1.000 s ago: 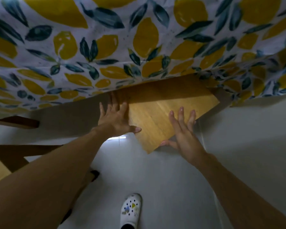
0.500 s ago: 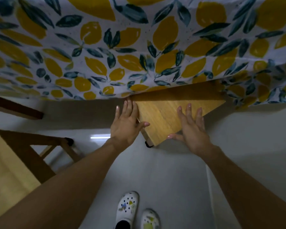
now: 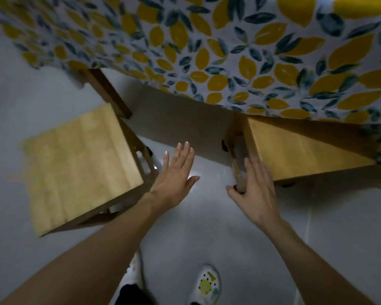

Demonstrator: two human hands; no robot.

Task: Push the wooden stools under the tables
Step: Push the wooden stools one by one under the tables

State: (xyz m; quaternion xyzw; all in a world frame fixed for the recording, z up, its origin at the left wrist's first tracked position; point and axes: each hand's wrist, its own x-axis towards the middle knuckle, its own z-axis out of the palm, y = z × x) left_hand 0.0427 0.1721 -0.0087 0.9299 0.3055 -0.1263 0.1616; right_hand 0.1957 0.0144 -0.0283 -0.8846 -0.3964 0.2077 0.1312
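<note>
Head view gives us the lemon-print tablecloth [image 3: 229, 51] first, spreading across the whole top and hanging over the table edge. Below it lies the pale tiled floor [image 3: 339, 227]. To our left stands one wooden stool [image 3: 75, 166], its square seat fully out in the open beside a dark table leg [image 3: 110, 93] and clear of the cloth. To our right a second wooden stool [image 3: 299, 150] sits partly beneath the cloth, its far edge hidden by the hanging fabric and its near corner still exposed. Our left hand [image 3: 176, 175] hovers over the floor between the two stools, fingers spread, holding nothing. Our right hand [image 3: 257, 190] is open too, flat beside the left edge of the right stool, thumb near its leg; we cannot tell whether it touches. One white clog [image 3: 207, 285] shows at the bottom.
</note>
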